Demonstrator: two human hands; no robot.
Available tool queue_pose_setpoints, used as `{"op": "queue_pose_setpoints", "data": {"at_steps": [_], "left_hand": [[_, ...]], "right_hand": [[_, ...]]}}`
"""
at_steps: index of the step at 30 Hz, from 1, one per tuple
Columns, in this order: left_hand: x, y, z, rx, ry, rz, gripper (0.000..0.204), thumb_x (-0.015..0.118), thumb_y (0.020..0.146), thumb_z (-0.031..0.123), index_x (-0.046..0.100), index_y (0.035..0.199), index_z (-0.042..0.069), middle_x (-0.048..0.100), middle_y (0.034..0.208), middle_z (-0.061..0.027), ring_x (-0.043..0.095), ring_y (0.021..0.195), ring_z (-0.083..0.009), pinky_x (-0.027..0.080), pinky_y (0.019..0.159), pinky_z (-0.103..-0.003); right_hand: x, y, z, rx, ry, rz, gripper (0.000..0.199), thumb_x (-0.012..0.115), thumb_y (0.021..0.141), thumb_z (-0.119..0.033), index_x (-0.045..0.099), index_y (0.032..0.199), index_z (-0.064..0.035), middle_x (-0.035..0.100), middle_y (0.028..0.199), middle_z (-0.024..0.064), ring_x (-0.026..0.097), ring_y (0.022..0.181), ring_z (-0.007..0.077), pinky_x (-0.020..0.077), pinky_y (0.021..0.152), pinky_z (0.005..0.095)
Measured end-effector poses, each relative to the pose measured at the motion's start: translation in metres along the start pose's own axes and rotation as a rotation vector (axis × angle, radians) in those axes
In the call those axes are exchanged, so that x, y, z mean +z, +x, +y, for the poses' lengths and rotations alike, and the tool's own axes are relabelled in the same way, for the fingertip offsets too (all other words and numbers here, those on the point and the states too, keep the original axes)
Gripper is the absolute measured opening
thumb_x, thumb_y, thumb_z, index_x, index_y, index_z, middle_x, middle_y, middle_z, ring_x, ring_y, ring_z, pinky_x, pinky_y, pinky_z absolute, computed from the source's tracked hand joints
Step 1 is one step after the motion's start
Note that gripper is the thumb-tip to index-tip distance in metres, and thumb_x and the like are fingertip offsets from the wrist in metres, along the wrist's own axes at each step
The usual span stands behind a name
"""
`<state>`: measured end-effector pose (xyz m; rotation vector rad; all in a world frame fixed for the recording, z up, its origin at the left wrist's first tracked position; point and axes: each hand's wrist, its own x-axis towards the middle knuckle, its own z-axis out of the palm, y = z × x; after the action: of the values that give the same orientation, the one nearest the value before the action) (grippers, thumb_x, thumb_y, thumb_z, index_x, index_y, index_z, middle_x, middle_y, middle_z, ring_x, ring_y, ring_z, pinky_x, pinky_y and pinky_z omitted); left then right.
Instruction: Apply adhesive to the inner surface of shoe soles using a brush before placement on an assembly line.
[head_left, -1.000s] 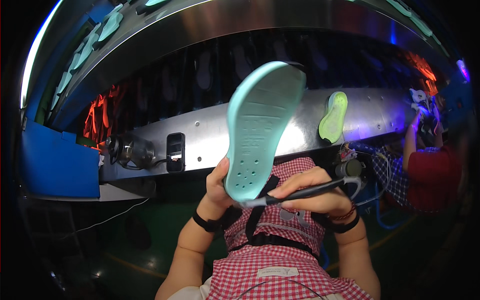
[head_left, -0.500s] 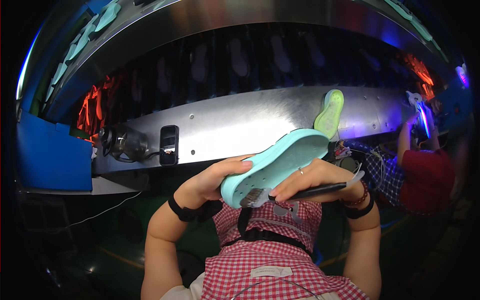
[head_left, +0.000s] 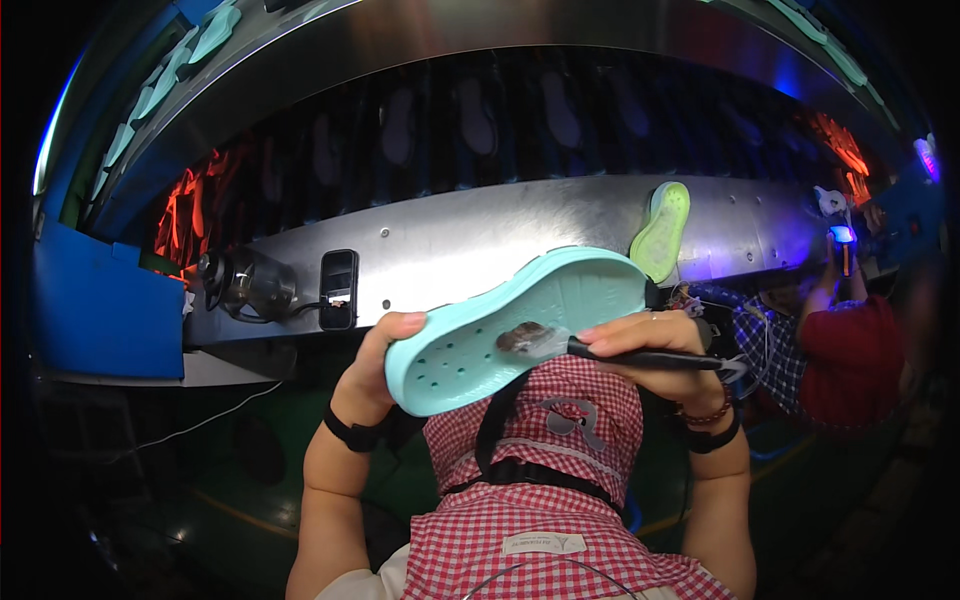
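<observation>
A mint-green shoe sole [head_left: 455, 335] with a raised rim and small holes is held tilted in front of my apron. My left hand [head_left: 370, 365] grips its left end, thumb over the rim. In my right hand [head_left: 655, 345] is a brush [head_left: 640, 357] with a black handle. Its dark bristles, whitish near the handle, touch the inner face of the sole around the middle. Beyond the sole's right end, a yellow-green sole [head_left: 659, 232] lies on the metal bench.
On the metal bench [head_left: 440, 230] stand a glass jug [head_left: 250, 285] and a black tray [head_left: 339, 285]. Behind runs a dark conveyor [head_left: 430, 120] carrying several sole shapes. More mint soles [head_left: 150, 100] lie at upper left. A co-worker in red [head_left: 850, 360] works at right, holding something lit blue.
The sole has moved left and turned so more of its inner face shows. The brush has gone from the near left rim to the sole's middle. The co-worker's hands shifted.
</observation>
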<state>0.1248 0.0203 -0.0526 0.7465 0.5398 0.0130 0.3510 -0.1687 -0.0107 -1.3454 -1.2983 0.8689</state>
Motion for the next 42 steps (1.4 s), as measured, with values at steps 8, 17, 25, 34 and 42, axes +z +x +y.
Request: {"op": "queue_pose_setpoints", "data": {"at_steps": [8, 17, 25, 34, 42], "left_hand": [[-0.004, 0.01, -0.018, 0.245, -0.297, 0.034, 0.065, 0.035, 0.086, 0.048, 0.041, 0.125, -0.003, 0.048, 0.122, -0.0191, 0.048, 0.112, -0.0269, 0.037, 0.096, -0.036], [0.021, 0.064, -0.063, 0.278, -0.691, -0.093, 0.088, 0.014, 0.08, 0.073, 0.038, 0.127, 0.003, 0.049, 0.118, -0.0196, 0.048, 0.109, -0.0342, 0.038, 0.095, -0.048], [0.006, 0.06, -0.05, 0.503, -0.569, 0.143, 0.085, 0.018, 0.078, 0.074, 0.046, 0.118, 0.006, 0.056, 0.105, -0.0131, 0.057, 0.095, -0.0295, 0.047, 0.085, -0.046], [0.04, 0.059, -0.047, 0.497, -0.662, -0.084, 0.092, 0.014, 0.074, 0.078, 0.043, 0.121, 0.003, 0.054, 0.109, -0.0157, 0.055, 0.098, -0.0291, 0.045, 0.088, -0.042], [0.03, 0.05, -0.029, 0.609, -0.571, 0.132, 0.09, 0.015, 0.076, 0.077, 0.045, 0.118, 0.004, 0.054, 0.107, -0.0139, 0.054, 0.097, -0.0287, 0.039, 0.094, -0.048]], "right_hand": [[0.014, -0.011, -0.027, -0.133, 0.016, -0.103, 0.023, 0.073, 0.064, 0.0, 0.067, 0.086, -0.0029, 0.067, 0.087, 0.0137, 0.065, 0.074, 0.0194, 0.0496, 0.065, 0.0269], [0.04, 0.012, 0.031, 0.222, 0.05, 0.266, 0.02, 0.068, 0.071, 0.0, 0.066, 0.091, 0.0008, 0.065, 0.079, 0.0093, 0.06, 0.068, 0.012, 0.0468, 0.062, 0.022], [0.052, -0.007, 0.008, -0.196, -0.335, -0.166, 0.021, 0.07, 0.064, -0.003, 0.066, 0.085, -0.0042, 0.063, 0.07, 0.0082, 0.061, 0.061, 0.0201, 0.047, 0.056, 0.0287], [0.057, 0.017, -0.001, -0.072, -0.066, 0.062, 0.021, 0.07, 0.068, -0.002, 0.067, 0.09, -0.0016, 0.066, 0.079, 0.0107, 0.062, 0.07, 0.0179, 0.0486, 0.064, 0.0259], [0.051, 0.011, 0.005, 0.002, 0.084, -0.026, 0.021, 0.07, 0.07, -0.002, 0.066, 0.09, -0.0025, 0.067, 0.089, 0.0122, 0.064, 0.078, 0.0205, 0.0503, 0.07, 0.0273]]}}
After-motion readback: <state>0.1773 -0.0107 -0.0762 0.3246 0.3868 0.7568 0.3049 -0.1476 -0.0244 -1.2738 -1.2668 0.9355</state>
